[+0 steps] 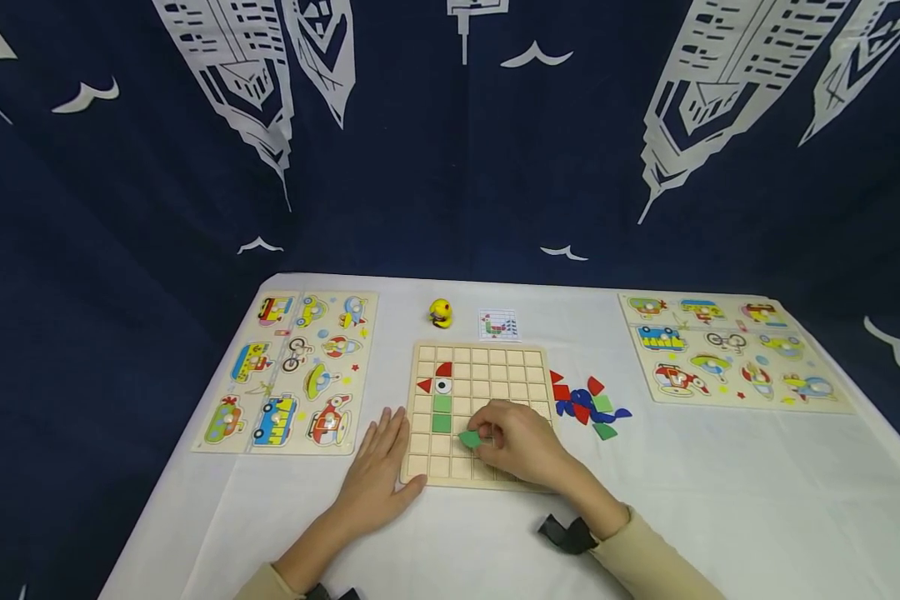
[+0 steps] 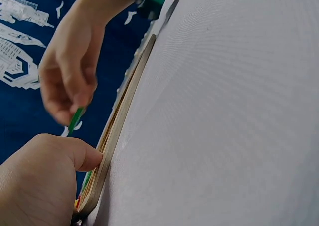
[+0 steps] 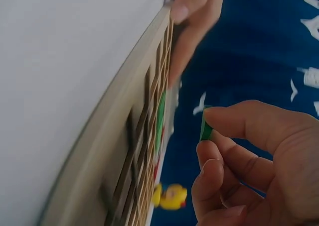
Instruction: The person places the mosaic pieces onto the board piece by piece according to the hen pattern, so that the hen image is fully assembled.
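Observation:
A square wooden grid board (image 1: 502, 375) lies on the table. In its left part sit a red quarter-round piece (image 1: 444, 369), a red triangle (image 1: 424, 385), a white tile with a black dot (image 1: 442, 386) and two green squares (image 1: 441, 413). Between thumb and fingers my right hand (image 1: 521, 442) pinches a green piece (image 1: 469, 438) with a curved edge, above the board; the right wrist view shows this green piece (image 3: 206, 124) edge-on. My left hand (image 1: 378, 475) lies with straight fingers along the board's left edge, its thumb at the front corner.
Right of the board lies a loose pile of red, blue and green pieces (image 1: 585, 404). Behind it are a pattern card (image 1: 498, 325) and a yellow toy duck (image 1: 440, 313). Vehicle puzzle boards lie at the left (image 1: 288, 371) and right (image 1: 731, 354).

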Demonstrator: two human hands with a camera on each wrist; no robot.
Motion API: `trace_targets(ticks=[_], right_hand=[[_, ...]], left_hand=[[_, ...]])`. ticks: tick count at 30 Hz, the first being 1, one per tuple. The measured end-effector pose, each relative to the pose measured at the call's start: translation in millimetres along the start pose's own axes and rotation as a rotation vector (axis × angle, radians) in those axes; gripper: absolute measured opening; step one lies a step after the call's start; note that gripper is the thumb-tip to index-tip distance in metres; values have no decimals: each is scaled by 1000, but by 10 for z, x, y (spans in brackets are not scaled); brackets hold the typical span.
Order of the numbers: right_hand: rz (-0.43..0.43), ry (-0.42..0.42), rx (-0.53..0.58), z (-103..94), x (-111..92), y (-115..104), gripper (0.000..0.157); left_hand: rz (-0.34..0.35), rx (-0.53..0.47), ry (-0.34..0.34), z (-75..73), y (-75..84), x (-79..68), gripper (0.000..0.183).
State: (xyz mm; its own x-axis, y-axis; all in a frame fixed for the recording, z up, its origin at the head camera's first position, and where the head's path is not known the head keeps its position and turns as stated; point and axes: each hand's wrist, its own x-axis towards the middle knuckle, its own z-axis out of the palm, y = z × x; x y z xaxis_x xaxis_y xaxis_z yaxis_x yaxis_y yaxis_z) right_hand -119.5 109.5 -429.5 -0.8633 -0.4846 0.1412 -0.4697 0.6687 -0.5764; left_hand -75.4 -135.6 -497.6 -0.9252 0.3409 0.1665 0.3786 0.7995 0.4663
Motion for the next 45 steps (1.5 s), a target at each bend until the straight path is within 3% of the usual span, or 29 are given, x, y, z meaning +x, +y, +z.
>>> trace_targets(ticks=[5,11,45], right_hand=[[-57,-67,-13,160,172,-103,19],[-65,-122,-31,289,257,-98,18],[-18,-47,-42,370,277,-71,22]], left_hand=[[-5,-7,-15,-10,8,-7,84],[-7,-5,-21,-21,12,-5,83],[9,20,-11,-24,7,14,84]])
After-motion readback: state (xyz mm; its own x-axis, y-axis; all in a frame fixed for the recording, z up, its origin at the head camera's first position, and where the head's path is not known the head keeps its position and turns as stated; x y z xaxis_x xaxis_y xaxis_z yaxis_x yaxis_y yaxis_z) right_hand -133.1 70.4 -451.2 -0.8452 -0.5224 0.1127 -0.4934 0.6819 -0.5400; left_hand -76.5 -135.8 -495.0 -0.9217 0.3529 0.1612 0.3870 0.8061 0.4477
